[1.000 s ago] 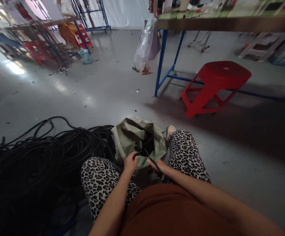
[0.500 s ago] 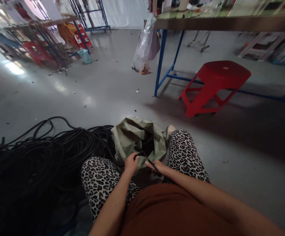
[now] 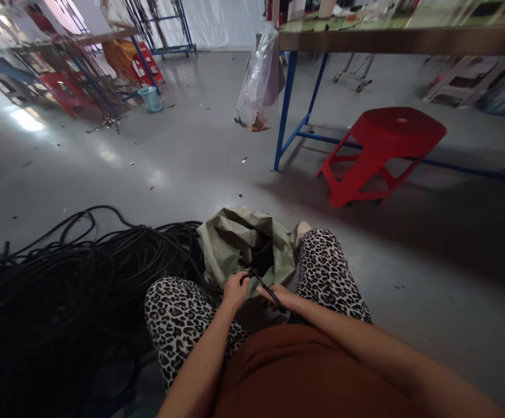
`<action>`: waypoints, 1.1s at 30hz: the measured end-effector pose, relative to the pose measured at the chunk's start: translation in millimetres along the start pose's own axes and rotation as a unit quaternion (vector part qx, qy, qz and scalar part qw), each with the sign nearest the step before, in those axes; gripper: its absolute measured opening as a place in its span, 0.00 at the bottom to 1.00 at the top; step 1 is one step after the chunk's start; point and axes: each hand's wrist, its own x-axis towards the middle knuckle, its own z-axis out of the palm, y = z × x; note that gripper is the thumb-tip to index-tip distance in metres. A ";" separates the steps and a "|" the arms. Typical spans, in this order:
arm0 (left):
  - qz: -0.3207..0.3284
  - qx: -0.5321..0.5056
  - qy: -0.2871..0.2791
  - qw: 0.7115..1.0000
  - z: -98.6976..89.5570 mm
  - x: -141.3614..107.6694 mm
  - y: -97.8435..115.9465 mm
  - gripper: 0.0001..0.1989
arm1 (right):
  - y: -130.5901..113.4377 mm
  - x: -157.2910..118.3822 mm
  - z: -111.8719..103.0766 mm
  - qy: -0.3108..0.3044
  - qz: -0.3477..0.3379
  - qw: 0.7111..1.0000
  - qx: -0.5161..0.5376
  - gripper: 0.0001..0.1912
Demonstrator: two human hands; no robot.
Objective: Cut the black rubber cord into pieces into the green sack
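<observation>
Over the mouth of an olive woven sack point(image 3: 217, 244), my left hand point(image 3: 235, 290) pinches a short length of black cord point(image 3: 248, 274). My right hand point(image 3: 281, 296) is closed around black-handled scissors point(image 3: 275, 298), whose blades reach up and left to the cord. Whether the blades touch or cut through it is too small to tell. Dark pieces lie inside the sack, mostly in shadow. To the left, a large heap of black cord point(image 3: 104, 255) spreads over the floor up to the sack's side.
My knees flank the sack. A red plastic stool point(image 3: 392, 139) stands at right beside a blue-legged table point(image 3: 365, 40). From its corner hangs a clear plastic bag point(image 3: 256, 81). Farther off at left are a light blue basket point(image 3: 150, 98) and red stools point(image 3: 65, 93).
My left hand has shifted slightly right and down with the cord, closer to the scissors. My right hand stays in nearly the same place.
</observation>
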 end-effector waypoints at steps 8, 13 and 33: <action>-0.007 0.004 -0.013 1.000 2.1 -0.8 -1.0 0.15 | 5.6 6.0 1.8 -0.009 -0.010 1.000 0.018 0.29; -0.006 -0.002 -0.013 1.000 3.2 -0.1 -2.7 0.14 | 2.2 3.1 0.8 -0.006 -0.001 1.000 0.013 0.28; -0.008 0.002 0.002 1.000 -1.3 -2.4 1.7 0.14 | -0.2 -0.4 -0.5 -0.001 -0.012 1.000 -0.010 0.29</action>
